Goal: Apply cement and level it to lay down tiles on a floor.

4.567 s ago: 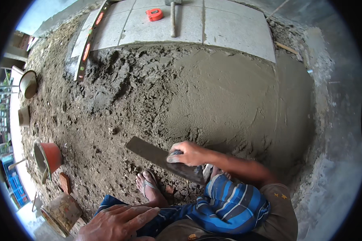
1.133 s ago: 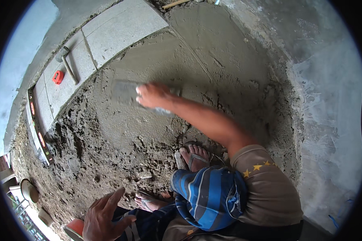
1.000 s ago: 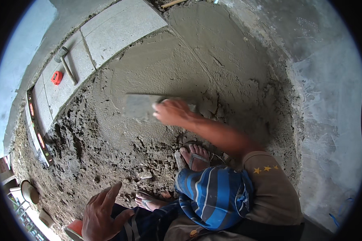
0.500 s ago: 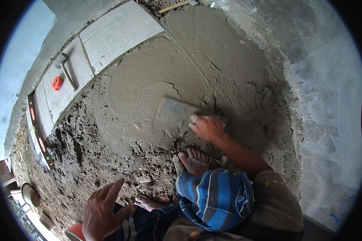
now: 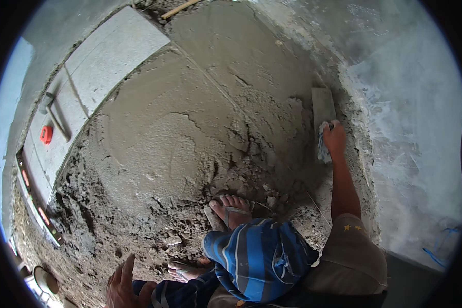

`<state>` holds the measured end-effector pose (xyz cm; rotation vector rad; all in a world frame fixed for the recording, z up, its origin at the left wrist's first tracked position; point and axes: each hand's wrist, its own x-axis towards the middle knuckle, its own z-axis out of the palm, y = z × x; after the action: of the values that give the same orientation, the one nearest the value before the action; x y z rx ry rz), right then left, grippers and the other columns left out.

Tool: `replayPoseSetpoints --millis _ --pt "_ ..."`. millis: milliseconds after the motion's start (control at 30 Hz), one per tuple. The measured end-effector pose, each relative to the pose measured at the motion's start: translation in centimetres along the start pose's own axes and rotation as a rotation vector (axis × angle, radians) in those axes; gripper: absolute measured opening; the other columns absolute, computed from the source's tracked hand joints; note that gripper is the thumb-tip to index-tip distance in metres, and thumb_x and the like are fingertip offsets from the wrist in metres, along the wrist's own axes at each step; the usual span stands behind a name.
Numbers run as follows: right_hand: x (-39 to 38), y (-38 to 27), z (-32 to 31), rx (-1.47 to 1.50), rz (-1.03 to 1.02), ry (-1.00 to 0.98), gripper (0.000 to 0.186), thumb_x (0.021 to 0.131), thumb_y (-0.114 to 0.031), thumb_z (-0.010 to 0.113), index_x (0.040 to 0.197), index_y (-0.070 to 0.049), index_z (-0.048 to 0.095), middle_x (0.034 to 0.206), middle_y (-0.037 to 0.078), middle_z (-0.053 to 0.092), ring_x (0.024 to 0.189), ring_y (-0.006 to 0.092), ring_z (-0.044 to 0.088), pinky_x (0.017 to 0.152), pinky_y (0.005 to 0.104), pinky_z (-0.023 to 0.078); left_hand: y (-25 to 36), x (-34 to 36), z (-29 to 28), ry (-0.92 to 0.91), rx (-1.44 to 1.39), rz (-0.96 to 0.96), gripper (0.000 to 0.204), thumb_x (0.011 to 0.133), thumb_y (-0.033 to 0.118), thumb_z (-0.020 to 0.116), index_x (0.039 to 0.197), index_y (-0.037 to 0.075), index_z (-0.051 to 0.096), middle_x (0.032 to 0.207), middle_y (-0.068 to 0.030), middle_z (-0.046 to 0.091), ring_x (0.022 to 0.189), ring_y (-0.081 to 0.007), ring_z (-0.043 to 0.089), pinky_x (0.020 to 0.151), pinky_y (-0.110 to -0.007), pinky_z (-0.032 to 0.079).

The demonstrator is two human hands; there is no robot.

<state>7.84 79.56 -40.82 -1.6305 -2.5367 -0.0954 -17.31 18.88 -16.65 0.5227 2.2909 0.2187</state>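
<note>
My right hand (image 5: 335, 139) is closed round the handle of a flat rectangular plastering trowel (image 5: 323, 104). The blade lies at the right edge of the wet grey mortar bed (image 5: 159, 102), close beside the wall, and its long side points away from me. Mortar clings to the near end of the trowel. At the lower left, my left hand (image 5: 124, 287) is held over my left leg with its fingers stretched out and nothing in it. The lower picture edge cuts off part of that hand.
Pale tiles (image 5: 113, 43) run along the far left, bearing a mallet (image 5: 54, 115), a red tape measure (image 5: 46, 134) and a spirit level (image 5: 36, 205). The concrete wall (image 5: 410, 128) bounds the right. My sandalled foot (image 5: 231, 210) stands on rough soil at the mortar's near edge.
My right hand has swung the trowel from the middle of the mortar to its right edge, turning the blade lengthwise. The view has shifted right, and my left hand sits lower in it.
</note>
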Motion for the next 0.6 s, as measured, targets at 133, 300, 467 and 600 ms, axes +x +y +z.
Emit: replayPoseSetpoints --millis 133,300,467,600 --pt "-7.3 6.6 -1.9 -0.039 0.140 0.009 0.045 0.094 -0.038 0.064 0.117 0.001 0.065 0.111 0.027 0.069 0.106 0.0466 0.066 0.088 0.0551 0.052 0.3 0.8 0.2 -0.040 0.077 -0.029 0.062 0.088 0.011 0.072 0.145 0.005 0.051 0.136 -0.0301 0.059 0.122 -0.0485 0.058 0.100 -0.048 0.050" --pt "-10.3 12.0 -2.0 -0.154 0.437 -0.034 0.043 0.094 -0.037 0.064 0.111 0.003 0.065 0.108 0.028 0.068 0.104 0.0480 0.066 0.086 0.0564 0.052 0.8 1.8 0.3 -0.001 0.104 0.063 0.064 0.088 0.015 0.073 0.148 0.009 0.050 0.136 -0.0280 0.060 0.123 -0.0469 0.057 0.101 -0.050 0.049" --pt "-10.6 10.6 -0.5 -0.105 0.332 -0.138 0.042 0.093 -0.036 0.065 0.106 0.004 0.066 0.102 0.031 0.069 0.101 0.0493 0.066 0.085 0.0574 0.051 1.0 2.0 0.6 -0.015 0.120 0.079 0.064 0.088 0.017 0.073 0.147 0.010 0.052 0.136 -0.0274 0.060 0.123 -0.0466 0.057 0.102 -0.050 0.048" --pt "-11.9 6.6 1.5 0.027 0.193 -0.155 0.041 0.092 -0.035 0.064 0.103 0.004 0.068 0.100 0.030 0.069 0.099 0.0499 0.066 0.084 0.0570 0.052 0.6 1.8 0.4 -0.037 0.116 0.068 0.064 0.088 0.019 0.072 0.148 0.010 0.051 0.137 -0.0278 0.059 0.124 -0.0473 0.057 0.102 -0.050 0.048"
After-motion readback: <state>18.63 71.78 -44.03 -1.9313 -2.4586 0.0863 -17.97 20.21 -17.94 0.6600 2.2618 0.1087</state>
